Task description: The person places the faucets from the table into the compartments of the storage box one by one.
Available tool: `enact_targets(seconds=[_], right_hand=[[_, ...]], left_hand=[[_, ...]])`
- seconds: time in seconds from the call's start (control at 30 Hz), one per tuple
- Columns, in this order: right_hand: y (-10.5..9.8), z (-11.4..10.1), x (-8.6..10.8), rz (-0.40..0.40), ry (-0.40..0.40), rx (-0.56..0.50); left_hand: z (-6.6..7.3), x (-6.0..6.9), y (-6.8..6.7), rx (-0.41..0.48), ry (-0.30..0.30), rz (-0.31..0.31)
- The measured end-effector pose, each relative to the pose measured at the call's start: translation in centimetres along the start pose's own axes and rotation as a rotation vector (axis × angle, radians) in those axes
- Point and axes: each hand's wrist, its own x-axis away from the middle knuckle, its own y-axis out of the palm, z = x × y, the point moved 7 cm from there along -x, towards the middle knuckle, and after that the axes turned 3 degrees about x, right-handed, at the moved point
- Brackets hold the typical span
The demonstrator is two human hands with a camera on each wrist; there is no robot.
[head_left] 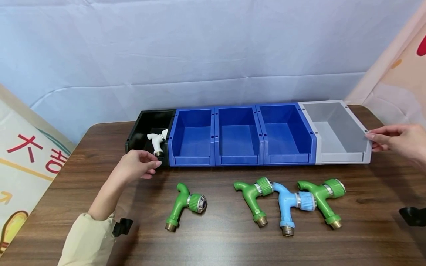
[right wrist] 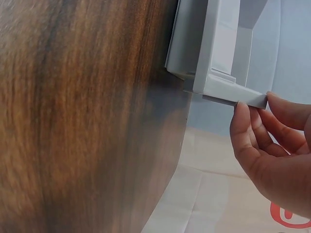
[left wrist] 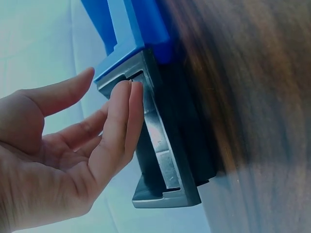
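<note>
My left hand (head_left: 139,165) is at the front of the black bin (head_left: 131,138), fingers loosely bent and thumb apart. In the left wrist view, that hand (left wrist: 73,145) has its fingertips over the front lip of the black bin (left wrist: 182,198); contact cannot be told. A white tap (head_left: 156,142) lies inside this bin. At the row's other end, my right hand (head_left: 401,140) pinches the side rim of the grey bin (head_left: 342,158). The right wrist view shows thumb and fingers of this hand (right wrist: 274,145) on the corner of the grey bin (right wrist: 228,90).
Three blue bins (head_left: 192,160) stand side by side between the black and grey ones. On the wooden table (head_left: 226,247) in front lie a green tap (head_left: 179,203) at left, and a green tap (head_left: 252,195), a light blue tap (head_left: 286,205) and another green tap (head_left: 323,197) at right.
</note>
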Motion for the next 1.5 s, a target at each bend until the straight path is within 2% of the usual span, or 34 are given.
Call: enact_targets(seconds=[0.13,0.23,0.33,0.4,0.53,0.63,0.77,0.97,1.17,1.3,1.33,1.5], right_hand=[[-0.1,1.0,-0.6,-0.012,-0.009,-0.035],[-0.5,3.2,-1.9,-0.019,-0.007,-0.055],[-1.0,5.8,-3.2,-0.011,0.031,-0.071],[-1.2,6.8,-3.7,-0.012,0.063,-0.075],[-1.1,6.0,-3.4,-0.048,0.089,-0.096],[-0.9,5.4,-3.2,-0.045,0.106,-0.092],[-1.1,6.5,-3.7,-0.014,0.114,-0.070],[-1.1,7.3,-4.3,-0.043,0.081,-0.106],[-0.5,4.1,-2.6,-0.058,0.090,-0.141],[0.1,1.2,-1.0,-0.078,0.092,-0.127],[0.1,1.0,-0.9,-0.075,0.091,-0.115],[-0.7,5.3,-3.3,-0.060,0.075,-0.124]], left_hand=[[-0.1,0.4,0.4,-0.012,0.002,-0.013],[-0.2,0.6,0.8,-0.027,-0.002,-0.025],[-0.2,0.9,1.0,-0.038,-0.005,-0.031],[-0.3,1.0,1.2,-0.041,-0.003,-0.037],[-0.4,1.3,1.6,-0.038,-0.001,-0.050],[-0.4,1.5,1.9,-0.031,0.008,-0.057],[-0.2,2.0,2.3,-0.033,0.023,-0.064],[-0.2,2.7,3.0,-0.033,0.029,-0.096],[-0.5,3.1,3.5,-0.013,0.027,-0.126],[-0.8,3.5,4.3,-0.001,0.020,-0.154],[-0.8,3.6,4.6,0.002,0.017,-0.166],[-0.9,4.1,5.7,0.014,0.020,-0.253]])
